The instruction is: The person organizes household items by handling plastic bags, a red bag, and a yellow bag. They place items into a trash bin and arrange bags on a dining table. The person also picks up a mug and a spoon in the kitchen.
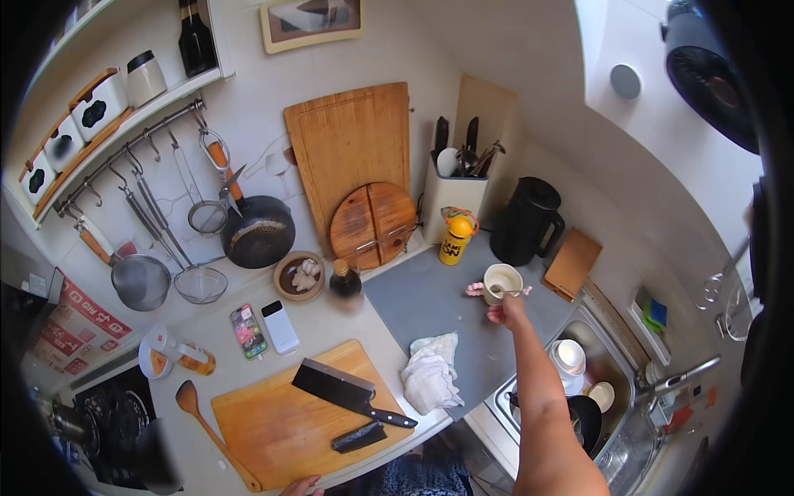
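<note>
Your right hand (506,307) grips the cream ceramic mug (501,282) from its near side, on the grey mat (430,302) at the bench's far end — left hand (299,487) barely visible, grip indeterminable.

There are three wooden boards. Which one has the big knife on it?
The flat board lying on the counter nearest the person has the cleaver on it. The tall rectangular board and the round board just lean against the wall.
</note>
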Demonstrator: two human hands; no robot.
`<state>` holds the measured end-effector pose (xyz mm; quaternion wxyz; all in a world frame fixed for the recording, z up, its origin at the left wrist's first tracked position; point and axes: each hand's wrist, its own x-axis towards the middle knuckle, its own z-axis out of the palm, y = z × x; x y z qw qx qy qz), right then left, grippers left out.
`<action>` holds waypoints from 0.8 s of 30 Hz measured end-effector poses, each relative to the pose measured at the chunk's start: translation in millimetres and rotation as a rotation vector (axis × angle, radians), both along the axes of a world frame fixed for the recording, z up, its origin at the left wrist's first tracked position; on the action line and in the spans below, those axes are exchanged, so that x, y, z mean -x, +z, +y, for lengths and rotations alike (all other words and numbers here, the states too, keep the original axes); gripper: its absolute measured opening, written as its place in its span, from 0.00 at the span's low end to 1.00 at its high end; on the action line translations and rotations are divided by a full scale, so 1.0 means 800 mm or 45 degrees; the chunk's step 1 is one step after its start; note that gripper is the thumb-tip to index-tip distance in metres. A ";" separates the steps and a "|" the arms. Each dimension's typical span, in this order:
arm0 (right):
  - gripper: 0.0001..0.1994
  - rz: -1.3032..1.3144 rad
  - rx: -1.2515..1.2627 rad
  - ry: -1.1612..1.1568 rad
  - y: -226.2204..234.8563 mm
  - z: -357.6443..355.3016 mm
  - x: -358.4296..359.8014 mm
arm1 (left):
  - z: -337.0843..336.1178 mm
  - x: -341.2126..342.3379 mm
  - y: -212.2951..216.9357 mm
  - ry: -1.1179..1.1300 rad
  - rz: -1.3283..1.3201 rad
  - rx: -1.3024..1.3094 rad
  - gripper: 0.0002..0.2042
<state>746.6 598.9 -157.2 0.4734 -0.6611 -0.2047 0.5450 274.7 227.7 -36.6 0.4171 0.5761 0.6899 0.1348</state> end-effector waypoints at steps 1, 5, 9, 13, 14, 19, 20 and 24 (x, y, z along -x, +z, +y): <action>0.14 -0.031 -0.014 -0.019 -0.007 0.004 0.002 | -0.003 -0.003 0.004 0.043 0.013 0.014 0.15; 0.13 -0.175 -0.040 -0.179 0.000 0.020 0.012 | -0.027 -0.010 -0.013 0.191 0.057 0.010 0.15; 0.14 -0.413 -0.114 -0.033 0.047 -0.018 0.038 | -0.064 0.002 -0.041 0.159 0.202 -0.297 0.16; 0.11 -0.406 -0.149 0.251 0.107 -0.102 0.060 | -0.075 0.007 -0.016 0.204 0.048 -0.368 0.16; 0.10 -0.427 -0.155 0.357 0.131 -0.124 0.095 | -0.078 0.012 -0.007 0.234 -0.013 -0.386 0.16; 0.09 -0.281 -0.090 0.826 0.190 -0.249 0.227 | -0.094 0.039 -0.026 0.331 -0.565 -0.408 0.24; 0.09 -0.229 -0.077 0.930 0.195 -0.276 0.257 | -0.101 0.042 -0.019 0.308 -0.652 -0.409 0.25; 0.11 -0.153 0.008 1.294 0.205 -0.378 0.371 | -0.133 0.061 0.014 0.241 -0.958 -0.327 0.28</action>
